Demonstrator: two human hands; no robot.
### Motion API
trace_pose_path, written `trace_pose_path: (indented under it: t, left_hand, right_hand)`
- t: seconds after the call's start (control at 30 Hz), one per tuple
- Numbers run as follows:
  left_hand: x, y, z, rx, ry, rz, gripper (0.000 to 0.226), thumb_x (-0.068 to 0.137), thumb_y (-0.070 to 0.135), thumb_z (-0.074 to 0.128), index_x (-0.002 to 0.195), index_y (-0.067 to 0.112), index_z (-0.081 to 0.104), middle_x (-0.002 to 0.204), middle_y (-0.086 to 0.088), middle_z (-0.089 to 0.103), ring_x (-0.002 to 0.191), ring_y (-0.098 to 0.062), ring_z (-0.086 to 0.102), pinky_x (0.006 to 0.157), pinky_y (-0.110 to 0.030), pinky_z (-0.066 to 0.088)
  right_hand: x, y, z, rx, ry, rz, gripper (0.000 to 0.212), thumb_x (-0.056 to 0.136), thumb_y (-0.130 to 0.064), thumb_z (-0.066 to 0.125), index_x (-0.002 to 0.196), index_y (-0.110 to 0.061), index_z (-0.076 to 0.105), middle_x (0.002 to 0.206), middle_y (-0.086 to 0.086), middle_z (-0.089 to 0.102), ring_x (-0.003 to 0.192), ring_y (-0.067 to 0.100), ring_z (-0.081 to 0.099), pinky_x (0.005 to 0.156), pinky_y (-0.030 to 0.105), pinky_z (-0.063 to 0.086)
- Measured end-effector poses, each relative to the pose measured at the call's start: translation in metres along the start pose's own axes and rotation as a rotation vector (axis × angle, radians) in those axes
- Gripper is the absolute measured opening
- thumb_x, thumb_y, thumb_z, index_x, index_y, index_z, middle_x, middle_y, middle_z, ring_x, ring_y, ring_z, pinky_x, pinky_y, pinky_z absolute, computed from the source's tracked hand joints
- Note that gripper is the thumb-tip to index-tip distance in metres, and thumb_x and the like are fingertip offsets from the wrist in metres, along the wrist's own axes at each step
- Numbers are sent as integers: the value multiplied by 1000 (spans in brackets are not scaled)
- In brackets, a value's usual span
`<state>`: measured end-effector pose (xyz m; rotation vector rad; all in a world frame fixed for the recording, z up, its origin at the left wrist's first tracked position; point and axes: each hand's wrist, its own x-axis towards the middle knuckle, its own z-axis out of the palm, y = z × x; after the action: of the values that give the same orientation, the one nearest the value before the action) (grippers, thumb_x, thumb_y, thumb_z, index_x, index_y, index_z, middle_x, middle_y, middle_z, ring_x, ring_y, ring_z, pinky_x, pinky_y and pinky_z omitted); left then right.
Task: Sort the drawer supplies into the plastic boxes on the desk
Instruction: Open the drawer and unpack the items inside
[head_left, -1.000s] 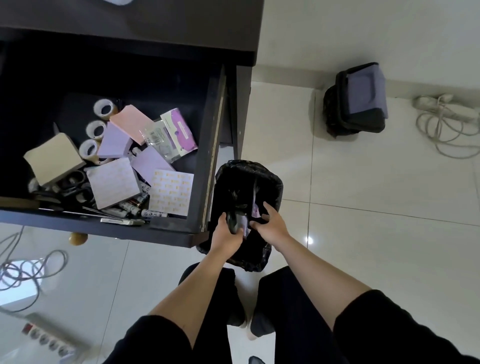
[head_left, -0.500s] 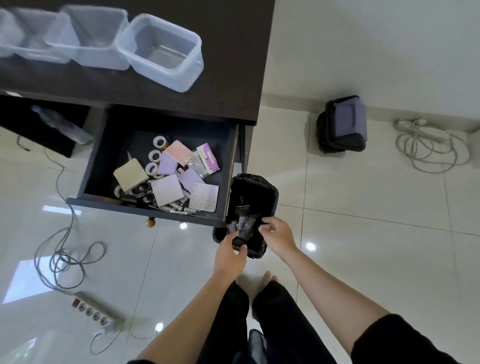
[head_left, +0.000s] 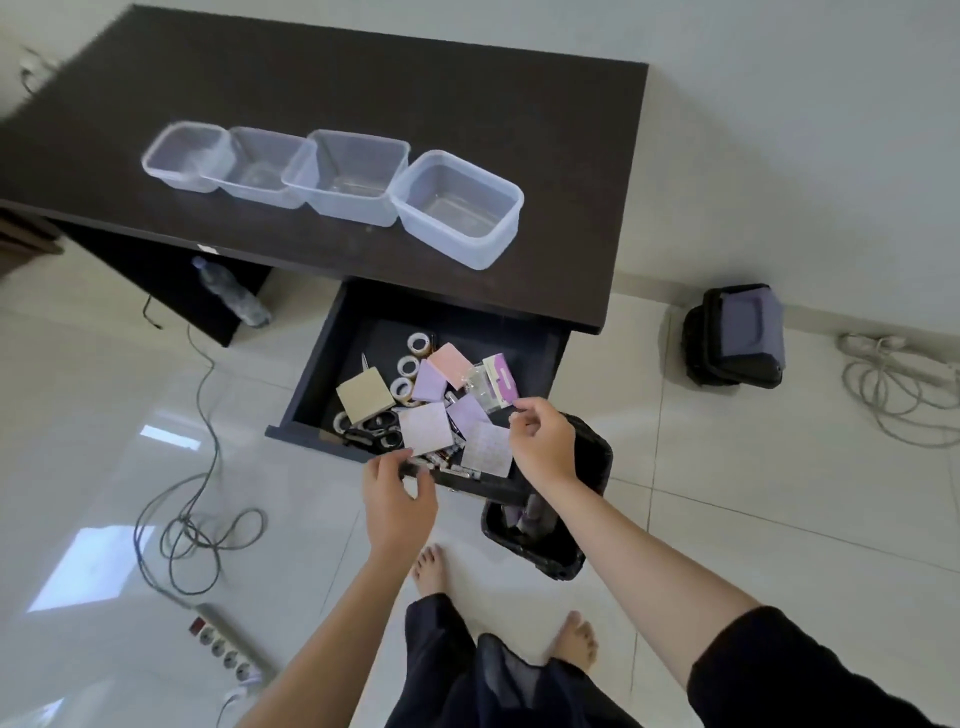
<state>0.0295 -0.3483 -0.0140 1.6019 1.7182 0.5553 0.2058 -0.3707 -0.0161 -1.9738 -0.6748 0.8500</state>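
The open dark drawer (head_left: 311, 384) holds tape rolls (head_left: 408, 367), a tan note block (head_left: 364, 399), purple and pink note pads (head_left: 450, 366), sticker sheets (head_left: 426, 428), scissors (head_left: 375, 429) and a clear packet with a purple card (head_left: 493, 383). Several clear plastic boxes (head_left: 457, 208) stand in a row on the dark desk (head_left: 545, 124). My left hand (head_left: 399, 493) hovers over the drawer's front edge, fingers apart, holding nothing. My right hand (head_left: 540, 441) reaches over the drawer's right front corner, fingers loosely curled just below the packet, with nothing in them.
A black-lined bin (head_left: 550, 540) stands on the floor below the drawer's right corner, under my right forearm. A second dark bin (head_left: 737, 338) sits by the wall. Cables (head_left: 197, 499), a power strip (head_left: 228, 649) and a water bottle (head_left: 234, 291) are on the left.
The view rose so the whole desk and boxes show. Both hands left the black bin and moved up to the drawer's front edge; the dark item they held is gone.
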Motion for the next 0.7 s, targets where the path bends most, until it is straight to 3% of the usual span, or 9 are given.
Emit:
trace_pose_path:
  t: [0.13, 0.23, 0.33, 0.43, 0.53, 0.7]
  left_hand:
    - [65, -20, -31, 182, 14, -17, 53, 82, 33, 67, 128, 13, 49, 141, -11, 35, 130, -30, 38, 103, -43, 40]
    - [103, -34, -48, 375, -31, -31, 85, 76, 50, 69, 142, 10, 34, 154, -20, 15, 143, -35, 15, 116, -49, 19]
    - [126, -53, -55, 495, -144, -42, 110, 69, 67, 65, 148, 10, 16, 157, -20, -5, 146, -33, -5, 117, -51, 4]
    - [129, -66, -53, 533, -229, -33, 113, 68, 74, 59, 149, 11, 12, 156, -19, -14, 145, -32, -16, 116, -53, -2]
    - [133, -73, -50, 535, -239, -13, 108, 69, 73, 58, 149, 12, 16, 156, -19, -14, 144, -32, -18, 114, -56, -3]
    - [134, -80, -48, 522, -231, 24, 103, 69, 72, 59, 147, 15, 23, 156, -20, -11, 144, -33, -15, 113, -59, -2]
  right_hand:
    - [32, -10, 40, -92, 0, 103, 25, 91, -11, 52, 115, -10, 59, 103, 5, 63, 84, 16, 57, 73, 24, 44]
    - [59, -2, 68, -192, -3, 187, 36, 90, -14, 56, 125, -11, 53, 120, 10, 57, 100, 24, 58, 77, 27, 43]
    - [84, 7, 88, -311, 49, 241, 41, 88, -14, 60, 128, -13, 51, 128, 14, 48, 118, 32, 50, 92, 37, 48]
    - [99, 14, 93, -378, 83, 270, 46, 87, -15, 60, 132, -16, 48, 141, 14, 37, 130, 33, 37, 103, 42, 41]
    - [107, 17, 99, -412, 113, 279, 44, 86, -14, 62, 128, -16, 49, 137, 13, 39, 126, 32, 38, 98, 41, 42]
    - [105, 17, 101, -388, 162, 265, 36, 82, -1, 62, 114, -16, 53, 119, 14, 48, 99, 33, 57, 73, 33, 49]
